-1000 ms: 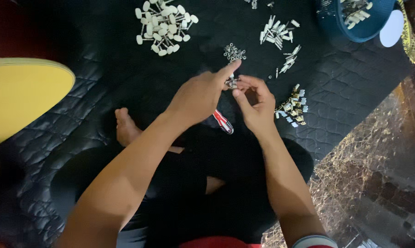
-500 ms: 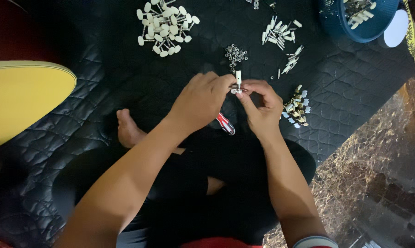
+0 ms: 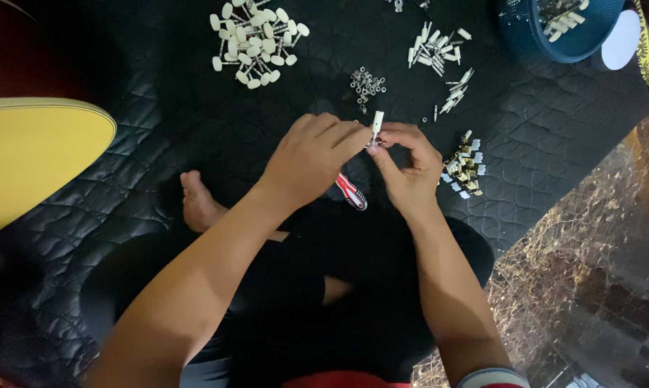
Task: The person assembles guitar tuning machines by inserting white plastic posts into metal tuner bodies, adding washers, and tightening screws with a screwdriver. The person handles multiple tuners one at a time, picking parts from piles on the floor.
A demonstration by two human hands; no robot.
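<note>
Blue basket (image 3: 532,44) sat at the far right corner of the black quilted mat (image 3: 159,144) with a few white pieces (image 3: 563,16) in it. Both hands met mid-mat: left hand (image 3: 306,158) and right hand (image 3: 409,167) each pinched the small white plug (image 3: 377,123) between fingertips, upright. Piles ringed them: white pegs (image 3: 256,39), tiny metal rings (image 3: 366,81), brass bits (image 3: 464,165) by the right edge. Open mat lay left, toward the yellow thing (image 3: 30,162).

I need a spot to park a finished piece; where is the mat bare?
Bare black mat lies between the yellow object, the pile of white-headed parts and the left hand. It is crowded beyond the right hand: brass bits, white pins, blue basket.
</note>
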